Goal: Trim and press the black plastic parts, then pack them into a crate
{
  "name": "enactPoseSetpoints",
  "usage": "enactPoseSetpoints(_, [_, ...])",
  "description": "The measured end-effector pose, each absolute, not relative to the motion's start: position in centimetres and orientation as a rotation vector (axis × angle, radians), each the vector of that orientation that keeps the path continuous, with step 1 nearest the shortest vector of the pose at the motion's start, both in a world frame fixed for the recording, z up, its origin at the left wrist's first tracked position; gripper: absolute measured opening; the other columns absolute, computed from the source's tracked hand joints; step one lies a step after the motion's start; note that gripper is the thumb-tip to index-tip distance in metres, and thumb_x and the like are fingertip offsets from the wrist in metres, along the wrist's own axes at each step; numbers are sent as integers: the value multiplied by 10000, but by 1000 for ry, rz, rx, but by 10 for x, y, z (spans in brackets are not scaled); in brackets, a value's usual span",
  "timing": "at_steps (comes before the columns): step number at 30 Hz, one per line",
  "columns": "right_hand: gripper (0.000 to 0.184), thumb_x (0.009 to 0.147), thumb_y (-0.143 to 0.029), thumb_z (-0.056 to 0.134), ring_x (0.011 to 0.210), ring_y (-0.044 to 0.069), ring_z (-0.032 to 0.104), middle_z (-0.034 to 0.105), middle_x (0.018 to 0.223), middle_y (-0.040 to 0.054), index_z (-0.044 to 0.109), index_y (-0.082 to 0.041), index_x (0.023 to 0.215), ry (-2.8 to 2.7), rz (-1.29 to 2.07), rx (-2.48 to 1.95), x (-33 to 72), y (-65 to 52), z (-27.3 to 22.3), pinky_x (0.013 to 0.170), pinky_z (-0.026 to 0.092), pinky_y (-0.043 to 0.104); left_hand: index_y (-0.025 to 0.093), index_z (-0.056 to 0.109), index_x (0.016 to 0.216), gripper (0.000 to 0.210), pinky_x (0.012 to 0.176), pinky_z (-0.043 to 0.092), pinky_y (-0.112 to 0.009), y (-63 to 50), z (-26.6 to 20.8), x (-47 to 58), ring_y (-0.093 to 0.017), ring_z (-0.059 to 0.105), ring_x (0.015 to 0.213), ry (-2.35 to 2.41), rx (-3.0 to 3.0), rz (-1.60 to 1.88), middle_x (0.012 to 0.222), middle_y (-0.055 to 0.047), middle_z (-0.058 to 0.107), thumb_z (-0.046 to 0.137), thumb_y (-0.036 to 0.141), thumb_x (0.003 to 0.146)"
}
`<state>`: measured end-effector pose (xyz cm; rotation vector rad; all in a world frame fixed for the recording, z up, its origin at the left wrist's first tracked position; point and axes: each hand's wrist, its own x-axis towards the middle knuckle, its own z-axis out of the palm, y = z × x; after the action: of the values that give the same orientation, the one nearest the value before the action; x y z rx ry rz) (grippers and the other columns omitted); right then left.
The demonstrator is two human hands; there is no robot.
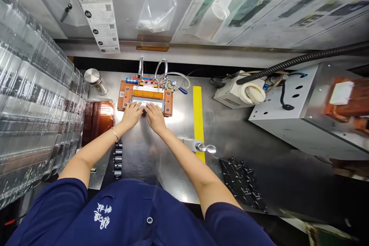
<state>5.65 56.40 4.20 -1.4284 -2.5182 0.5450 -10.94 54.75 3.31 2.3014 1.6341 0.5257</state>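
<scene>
Lower left of centre lies one row of black parts (118, 159); lower right, one black cluster (242, 182). Farther, centre-left, the left hand (133, 114) and right hand (155, 116), fingers close together, meet one white strip (143, 103) on one brown fixture (148, 93), pinching or not I cannot tell: seemingly a positioning step, the next move calling for level fingertips. Behind rise two metal hoses (140, 68).

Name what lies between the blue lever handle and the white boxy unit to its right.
In the head view, a flat yellow strip on the grey metal table.
</scene>
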Motion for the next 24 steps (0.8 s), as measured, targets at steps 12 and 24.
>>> enactPoseSetpoints(12, [388,925,-174,396,1101,377,581,629,1147,297,598,-16,1217,-2401,238,-2399,149,673,87,858,479,489,62,553,1294,465,1047,409,-498,591,19,-91,-290,528,1230,1656,2279,323,1276,-226,591,279,51,918])
enactPoseSetpoints(24, [334,882,-27,390,1022,325,644,681,1023,283,696,-20,1014,-2895,22,-2223,171,745,85,816,473,426,1,529,1316,460,1127,352,-489,583,19,-86,-310,495,1292,1679,2219,410,1305,-253,572,301,166,952])
